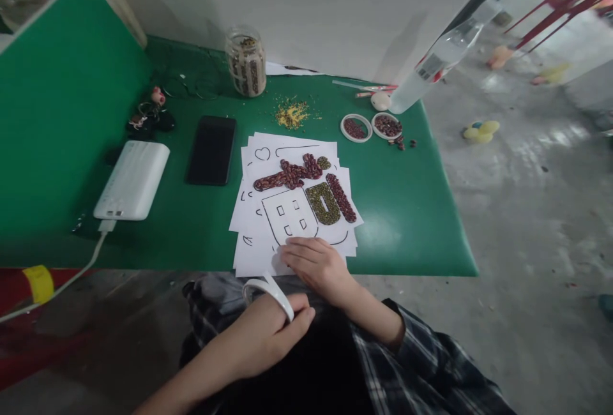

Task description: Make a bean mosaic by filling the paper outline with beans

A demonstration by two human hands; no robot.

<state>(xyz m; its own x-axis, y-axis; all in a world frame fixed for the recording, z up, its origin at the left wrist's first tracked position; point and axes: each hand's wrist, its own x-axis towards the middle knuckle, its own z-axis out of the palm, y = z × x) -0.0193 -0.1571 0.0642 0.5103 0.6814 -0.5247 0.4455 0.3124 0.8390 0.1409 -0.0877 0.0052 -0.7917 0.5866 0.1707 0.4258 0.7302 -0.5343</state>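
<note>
My left hand [275, 335], below the table's front edge, is closed around a white roll of tape [287, 305]. A short strip rises from the roll towards the paper. My right hand [318, 269] lies with fingers stretched out on the lower edge of the top sheet of paper [290, 204]; whatever is under its fingers is hidden. Black outlines are drawn on the sheet. Dark red beans [287, 173] and green beans [324, 204] fill some of the shapes, while an outline with several small squares is bare.
Behind the paper are a glass jar [246, 62] and a scatter of yellow grains [292, 113]. Two lids of beans [356, 128] and a plastic bottle [438, 60] stand at right. A phone [211, 150] and a cabled white power bank [131, 180] lie left.
</note>
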